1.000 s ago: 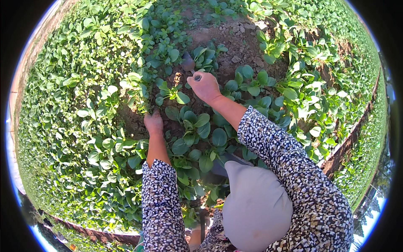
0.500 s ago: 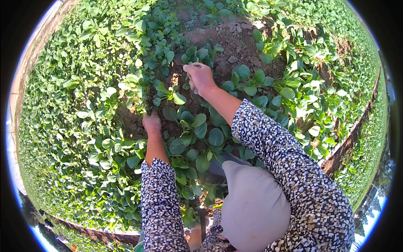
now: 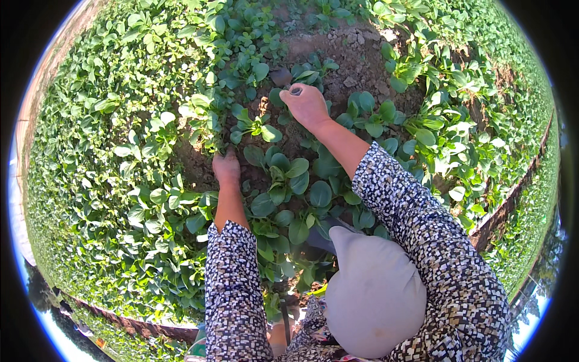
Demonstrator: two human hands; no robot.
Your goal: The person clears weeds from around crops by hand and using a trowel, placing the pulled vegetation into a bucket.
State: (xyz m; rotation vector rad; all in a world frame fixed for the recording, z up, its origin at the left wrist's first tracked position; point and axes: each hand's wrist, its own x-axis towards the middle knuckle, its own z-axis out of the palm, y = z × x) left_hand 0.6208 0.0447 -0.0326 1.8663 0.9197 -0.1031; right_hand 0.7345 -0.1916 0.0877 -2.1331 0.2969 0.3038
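My right hand (image 3: 309,107) is closed around the handle of a small hand tool, with a round handle end showing at the fist. A flat, dull metal blade (image 3: 281,76) shows just beyond that hand, beside a leafy green plant (image 3: 310,71). My left hand (image 3: 226,168) reaches down to the soil, at the edge of the dense low growth. Its fingertips are hidden by soil and leaves, so what they grip, if anything, does not show. A small leafy plant (image 3: 256,127) stands between my two hands, and broader-leaved plants (image 3: 288,175) grow just nearer.
Bare brown soil (image 3: 338,54) lies beyond my right hand. Thick small-leaved greenery (image 3: 108,151) covers the left side, and more leafy plants (image 3: 446,120) fill the right. A smooth grey rounded shape (image 3: 377,295) hides part of the near ground. A dark strip (image 3: 500,211) runs along the right.
The whole view has shifted, with plants appearing farther right. My right hand has moved slightly right relative to the plants, and the blade shows more plainly. My left hand stays low at the soil.
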